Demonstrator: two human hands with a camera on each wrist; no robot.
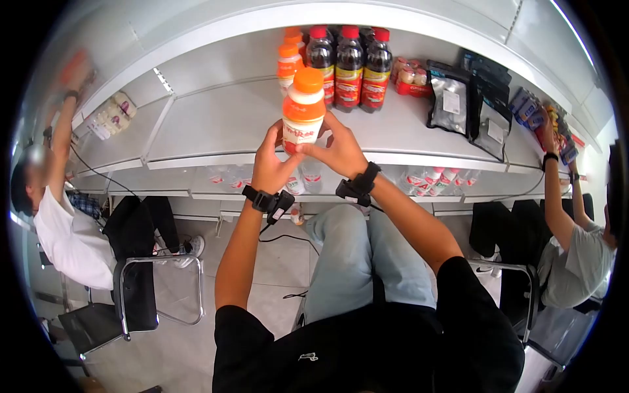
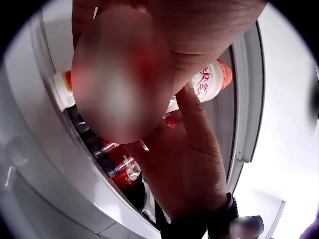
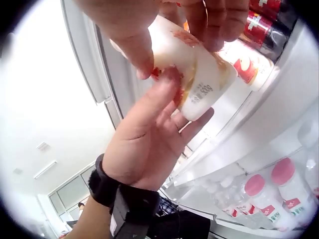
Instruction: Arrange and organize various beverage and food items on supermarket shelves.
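Observation:
Both hands hold a white plastic drink bottle (image 1: 303,124) with an orange cap and red lettering, upright at the shelf's front edge. My left hand (image 1: 270,165) grips its lower left side, thumb across the front. From the right, my right hand (image 1: 343,149) curls round the same bottle, its thumb low on the label. In the right wrist view the bottle (image 3: 199,84) shows a "500g" mark, with fingers of both hands on it. Right behind it on the shelf (image 1: 223,124) stand matching orange-capped bottles (image 1: 289,64). Dark bottles (image 1: 349,69) with red caps stand beside these.
A red pack of small bottles (image 1: 411,78) and black pouches (image 1: 451,98) lie farther right. Clear bottles (image 1: 429,180) fill the lower shelf. People work at the left (image 1: 72,236) and right (image 1: 576,249), near chairs. An upper shelf edge (image 1: 216,29) overhangs; cables hang from the wrist cameras.

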